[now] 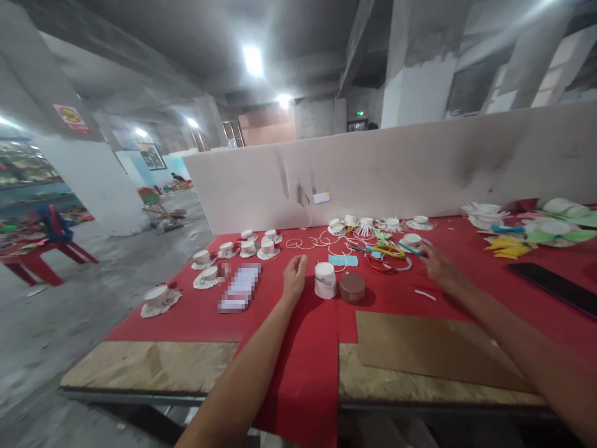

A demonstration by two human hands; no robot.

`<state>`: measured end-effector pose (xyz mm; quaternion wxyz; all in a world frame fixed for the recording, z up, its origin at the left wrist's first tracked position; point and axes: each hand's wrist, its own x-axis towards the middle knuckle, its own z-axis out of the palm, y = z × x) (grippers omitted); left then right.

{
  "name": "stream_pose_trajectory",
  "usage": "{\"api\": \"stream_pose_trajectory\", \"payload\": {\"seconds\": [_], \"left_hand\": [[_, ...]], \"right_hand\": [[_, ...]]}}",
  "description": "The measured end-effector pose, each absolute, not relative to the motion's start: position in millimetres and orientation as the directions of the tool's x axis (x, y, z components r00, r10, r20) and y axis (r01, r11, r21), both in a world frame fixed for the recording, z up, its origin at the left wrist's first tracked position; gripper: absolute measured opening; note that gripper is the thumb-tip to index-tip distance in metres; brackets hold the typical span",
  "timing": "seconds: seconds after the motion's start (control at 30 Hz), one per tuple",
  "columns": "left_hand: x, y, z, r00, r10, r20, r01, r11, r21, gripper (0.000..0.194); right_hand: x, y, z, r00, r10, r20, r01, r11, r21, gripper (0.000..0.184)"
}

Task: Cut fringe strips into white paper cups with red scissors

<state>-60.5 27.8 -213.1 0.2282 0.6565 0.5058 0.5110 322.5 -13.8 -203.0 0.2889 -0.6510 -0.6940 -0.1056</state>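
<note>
My right hand (437,266) is closed around a slim blue pen (410,247), its end pointing left close to a small white paper cup (412,239). My left hand (295,277) rests over the red sheet with curled fingers; whatever is in them, if anything, is hidden. Just right of it stands an upside-down white paper cup (325,281) with a dark mark on its side. Beside that cup is a round brown lid or tin (352,288). Yellow-handled scissors (388,251), red-handled scissors (380,266) and a light blue paper strip (342,261) lie behind.
Several white cups on frilled saucers, one of them at the front (157,297), stand on the left. A blurred-out phone-shaped item (240,287) lies nearby. White curled strips (321,239) spread behind. On the right are a dark phone (555,286) and brown cardboard (433,348). A white panel (373,174) borders the back.
</note>
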Motion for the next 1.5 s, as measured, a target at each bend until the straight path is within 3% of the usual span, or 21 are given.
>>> {"api": "stream_pose_trajectory", "payload": {"seconds": [0.2,0.4,0.97,1.5], "left_hand": [[-53,17,-210,0.164,0.859,0.486,0.285,-0.513,0.810,0.046],[-53,13,-209,0.288,0.845,0.451,0.281,-0.525,0.804,0.041],[-53,15,-210,0.326,0.834,0.445,0.257,-0.531,0.808,0.039],[-50,6,-205,0.341,0.820,0.460,0.329,-0.562,0.759,0.042]], "right_hand": [[221,-33,-192,-0.212,0.832,0.512,0.899,0.372,-0.233,0.017],[187,-55,-194,-0.266,0.826,0.497,0.903,0.393,-0.171,0.016],[182,-54,-190,-0.426,0.799,0.425,0.862,0.501,-0.077,0.017],[192,-44,-183,-0.450,0.786,0.425,0.832,0.541,-0.120,0.018]]}}
